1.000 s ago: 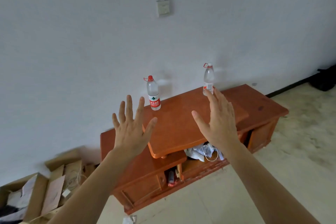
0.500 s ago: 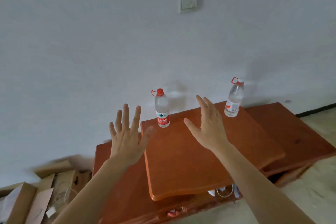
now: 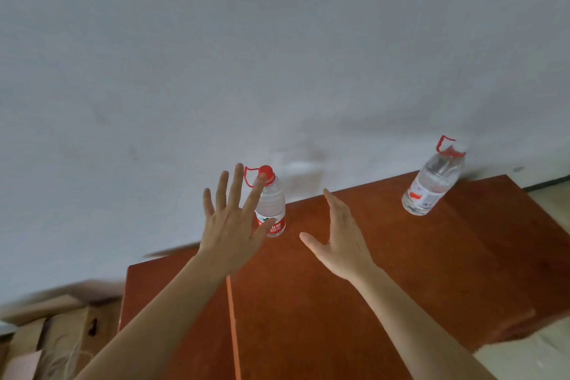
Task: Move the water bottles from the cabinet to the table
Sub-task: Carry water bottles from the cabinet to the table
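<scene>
Two clear water bottles with red caps and red labels stand on the reddish-brown wooden cabinet point(image 3: 354, 287), close to the wall. The left bottle point(image 3: 273, 203) is partly covered by my left hand point(image 3: 233, 225), which is spread with straight fingers in front of it; I cannot tell whether it touches the bottle. My right hand point(image 3: 339, 241) is open, palm turned left, over the cabinet top to the right of that bottle and holds nothing. The right bottle point(image 3: 431, 185) stands far right, away from both hands.
A plain grey-white wall point(image 3: 246, 71) rises directly behind the cabinet. Cardboard boxes point(image 3: 46, 333) lie on the floor at lower left. A strip of pale floor point(image 3: 524, 358) shows at lower right.
The view has closed in on the cabinet. Both hands have moved forward toward the left bottle; my left hand now overlaps it and my right hand has come nearer its right side.
</scene>
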`<action>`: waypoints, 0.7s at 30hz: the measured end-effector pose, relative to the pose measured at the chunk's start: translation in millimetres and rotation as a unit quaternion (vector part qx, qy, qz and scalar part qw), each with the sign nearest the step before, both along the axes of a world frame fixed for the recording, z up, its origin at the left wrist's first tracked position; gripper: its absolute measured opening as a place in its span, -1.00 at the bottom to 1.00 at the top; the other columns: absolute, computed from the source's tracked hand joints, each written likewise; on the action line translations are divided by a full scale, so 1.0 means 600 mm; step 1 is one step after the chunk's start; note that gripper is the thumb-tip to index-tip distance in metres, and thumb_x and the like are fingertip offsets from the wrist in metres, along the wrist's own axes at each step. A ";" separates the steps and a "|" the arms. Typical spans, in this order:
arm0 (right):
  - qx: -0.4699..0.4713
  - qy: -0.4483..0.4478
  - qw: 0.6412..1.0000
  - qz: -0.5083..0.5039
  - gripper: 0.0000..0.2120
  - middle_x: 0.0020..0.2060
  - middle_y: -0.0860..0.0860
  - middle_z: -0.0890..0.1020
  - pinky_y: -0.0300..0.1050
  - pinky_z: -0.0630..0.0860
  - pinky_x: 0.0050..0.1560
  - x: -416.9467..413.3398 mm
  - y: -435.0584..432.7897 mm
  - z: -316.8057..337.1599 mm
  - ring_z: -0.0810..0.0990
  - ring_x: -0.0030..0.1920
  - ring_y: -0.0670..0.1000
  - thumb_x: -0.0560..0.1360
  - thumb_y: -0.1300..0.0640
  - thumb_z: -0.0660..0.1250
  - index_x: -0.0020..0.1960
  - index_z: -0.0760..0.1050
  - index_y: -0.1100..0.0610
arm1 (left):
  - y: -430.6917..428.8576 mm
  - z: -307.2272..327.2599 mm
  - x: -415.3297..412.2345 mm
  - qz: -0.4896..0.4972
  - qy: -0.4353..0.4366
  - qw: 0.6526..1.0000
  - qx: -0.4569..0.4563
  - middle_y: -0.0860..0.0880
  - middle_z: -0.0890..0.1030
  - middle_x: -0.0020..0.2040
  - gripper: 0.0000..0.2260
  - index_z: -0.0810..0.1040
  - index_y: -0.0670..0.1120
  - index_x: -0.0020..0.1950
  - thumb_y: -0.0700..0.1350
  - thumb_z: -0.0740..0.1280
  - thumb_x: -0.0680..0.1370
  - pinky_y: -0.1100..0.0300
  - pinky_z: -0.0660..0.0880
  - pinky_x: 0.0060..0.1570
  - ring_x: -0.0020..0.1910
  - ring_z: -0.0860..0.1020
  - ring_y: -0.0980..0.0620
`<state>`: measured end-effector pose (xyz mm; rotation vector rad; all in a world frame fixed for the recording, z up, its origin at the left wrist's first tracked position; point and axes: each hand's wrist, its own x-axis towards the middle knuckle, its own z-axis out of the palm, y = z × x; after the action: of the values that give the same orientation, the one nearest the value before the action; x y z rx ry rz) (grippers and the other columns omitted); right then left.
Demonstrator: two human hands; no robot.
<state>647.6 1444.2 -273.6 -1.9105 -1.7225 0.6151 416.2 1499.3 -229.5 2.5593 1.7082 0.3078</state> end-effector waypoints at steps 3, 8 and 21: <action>-0.033 0.047 0.998 0.019 -0.01 0.63 -0.03 0.04 0.14 0.27 0.51 0.006 0.053 -0.068 0.14 0.60 0.03 0.48 -0.33 0.39 0.63 -0.21 -0.16 | 0.058 -0.037 0.032 -0.041 0.046 0.998 0.018 -0.11 -0.21 0.65 -0.20 -0.18 0.18 0.63 0.22 0.29 0.58 -0.38 0.05 0.50 0.62 -0.10 -0.29; -0.084 0.093 0.990 0.064 0.10 0.64 -0.06 -0.01 0.10 0.22 0.51 -0.011 0.126 -0.181 0.10 0.62 0.04 0.40 -0.35 0.46 0.61 -0.24 -0.18 | 0.114 -0.097 0.056 -0.011 0.024 0.999 0.023 -0.10 0.07 0.65 -0.36 0.17 0.09 0.62 0.14 0.32 0.59 -0.36 0.10 0.50 0.61 0.09 -0.23; -0.028 0.089 0.979 0.183 -0.12 0.35 -0.03 0.53 0.12 0.44 0.37 -0.135 0.245 -0.257 0.46 0.37 0.02 0.27 -0.11 0.65 0.47 0.35 0.02 | 0.026 -0.167 -0.051 0.144 -0.020 0.986 0.081 -0.20 0.13 0.54 -0.16 0.27 -0.02 0.56 -0.05 0.60 0.37 -0.36 0.46 0.25 0.42 0.31 -0.25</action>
<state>566.9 1590.9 -427.7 -1.5268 -1.9693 0.9475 385.8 1514.8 -329.7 2.3836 2.1208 0.5291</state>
